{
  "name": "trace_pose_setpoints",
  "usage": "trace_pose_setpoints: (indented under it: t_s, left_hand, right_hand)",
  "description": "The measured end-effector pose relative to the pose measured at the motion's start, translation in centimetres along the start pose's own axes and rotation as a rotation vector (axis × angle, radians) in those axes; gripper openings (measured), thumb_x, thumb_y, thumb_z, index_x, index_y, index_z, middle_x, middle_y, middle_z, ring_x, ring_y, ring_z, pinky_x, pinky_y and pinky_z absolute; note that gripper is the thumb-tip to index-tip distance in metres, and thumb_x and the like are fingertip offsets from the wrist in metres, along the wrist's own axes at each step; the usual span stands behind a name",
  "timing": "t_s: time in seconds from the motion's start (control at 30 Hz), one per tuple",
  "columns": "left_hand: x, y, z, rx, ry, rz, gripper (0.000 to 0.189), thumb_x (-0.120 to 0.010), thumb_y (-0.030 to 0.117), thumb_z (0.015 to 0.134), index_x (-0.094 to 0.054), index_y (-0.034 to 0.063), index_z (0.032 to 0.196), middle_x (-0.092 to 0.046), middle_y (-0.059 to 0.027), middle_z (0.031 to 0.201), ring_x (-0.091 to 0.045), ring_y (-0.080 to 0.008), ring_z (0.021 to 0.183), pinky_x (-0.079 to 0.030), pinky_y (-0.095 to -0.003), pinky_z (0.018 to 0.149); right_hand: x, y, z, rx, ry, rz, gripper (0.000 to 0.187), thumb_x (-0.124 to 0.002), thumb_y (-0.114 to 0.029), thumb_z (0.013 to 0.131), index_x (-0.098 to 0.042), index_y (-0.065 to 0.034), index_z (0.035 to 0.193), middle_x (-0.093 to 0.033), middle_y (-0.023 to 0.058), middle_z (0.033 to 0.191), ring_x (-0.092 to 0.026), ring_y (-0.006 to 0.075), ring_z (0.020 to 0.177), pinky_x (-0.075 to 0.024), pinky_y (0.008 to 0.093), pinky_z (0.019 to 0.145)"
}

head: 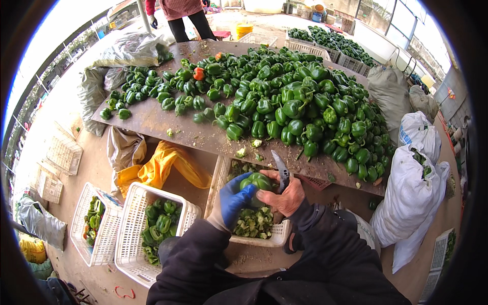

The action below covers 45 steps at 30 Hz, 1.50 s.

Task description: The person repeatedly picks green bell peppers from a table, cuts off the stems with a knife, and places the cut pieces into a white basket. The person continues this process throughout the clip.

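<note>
My left hand (235,200), in a blue glove, grips a green bell pepper (256,182) from the left. Bare, my right hand (284,195) holds a curved knife (282,171) whose blade points up and away from me; its thumb and fingertips also touch the pepper. Below both hands stands a white plastic crate (259,241) with green pepper trimmings (253,225) in it. Beyond them, a large heap of green bell peppers (282,99) covers much of the brown table (183,131). One red-orange pepper (198,73) lies among the green ones.
To my left stand a white crate of green peppers (129,228) and a crate of mixed-colour peppers (82,228). Yellow cloth (156,167) hangs below the table edge. White sacks (406,194) stand at right. A person (187,19) stands beyond the table.
</note>
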<state>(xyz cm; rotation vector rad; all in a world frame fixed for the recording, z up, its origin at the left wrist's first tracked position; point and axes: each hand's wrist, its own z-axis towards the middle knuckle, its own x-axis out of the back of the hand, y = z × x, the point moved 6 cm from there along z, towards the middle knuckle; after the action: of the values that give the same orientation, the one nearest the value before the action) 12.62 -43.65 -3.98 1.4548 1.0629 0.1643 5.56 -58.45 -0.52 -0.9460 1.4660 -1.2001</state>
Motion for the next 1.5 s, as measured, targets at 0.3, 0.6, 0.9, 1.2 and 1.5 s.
trace_pose_setpoints:
  t_s: [0.3, 0.6, 0.9, 1.2, 1.5]
  left_hand:
    - [0.0, 0.2, -0.5, -0.077, -0.103, -0.119, 0.062, -0.075, 0.031, 0.099, -0.056, -0.003, 0.148, -0.071, -0.0065, 0.125, -0.068, -0.0145, 0.103, -0.054, -0.029, 0.088]
    - [-0.1, -0.6, -0.3, 0.001, -0.218, -0.192, 0.066, -0.075, 0.034, 0.098, -0.055, -0.0018, 0.15, -0.071, -0.0044, 0.124, -0.066, -0.0124, 0.098, -0.051, -0.0259, 0.083]
    - [0.0, -0.6, 0.1, -0.03, 0.017, 0.162, 0.079, -0.077, 0.04, 0.098, -0.043, -0.0028, 0.156, -0.07, -0.0097, 0.125, -0.069, -0.0165, 0.099, -0.056, -0.0288, 0.076]
    - [-0.1, -0.1, 0.1, -0.065, -0.048, 0.313, 0.07, -0.082, 0.027, 0.095, -0.051, -0.0035, 0.149, -0.071, -0.0077, 0.12, -0.068, -0.0124, 0.099, -0.057, -0.0272, 0.085]
    - [-0.2, -0.8, 0.0, -0.025, -0.007, 0.275, 0.059, -0.073, 0.005, 0.093, -0.052, -0.0025, 0.148, -0.07, -0.0085, 0.124, -0.068, -0.0131, 0.101, -0.057, -0.0282, 0.085]
  right_hand:
    - [0.3, -0.1, 0.0, 0.001, 0.026, -0.12, 0.055, -0.082, -0.008, 0.084, -0.063, 0.0078, 0.133, -0.073, 0.0074, 0.111, -0.068, 0.0094, 0.09, -0.0583, 0.0252, 0.081]
    - [1.1, 1.4, 0.2, 0.012, 0.05, -0.03, 0.045, -0.079, -0.002, 0.087, -0.066, 0.0059, 0.13, -0.074, 0.0075, 0.115, -0.07, 0.0121, 0.101, -0.058, 0.0276, 0.092]
    - [0.8, -0.5, 0.2, 0.524, 0.197, -0.729, 0.051, -0.087, -0.01, 0.08, -0.068, 0.0015, 0.126, -0.075, 0.0087, 0.11, -0.072, 0.0136, 0.099, -0.058, 0.0298, 0.089]
    - [0.3, -1.3, 0.1, 0.401, 0.027, -0.523, 0.051, -0.087, -0.008, 0.078, -0.069, -0.0004, 0.125, -0.074, 0.0091, 0.11, -0.071, 0.0141, 0.101, -0.0571, 0.0306, 0.092]
    - [1.2, -0.2, 1.2, 0.329, 0.08, -0.493, 0.045, -0.082, -0.009, 0.08, -0.072, -0.0001, 0.123, -0.076, 0.0074, 0.104, -0.071, 0.0125, 0.095, -0.0578, 0.0288, 0.087]
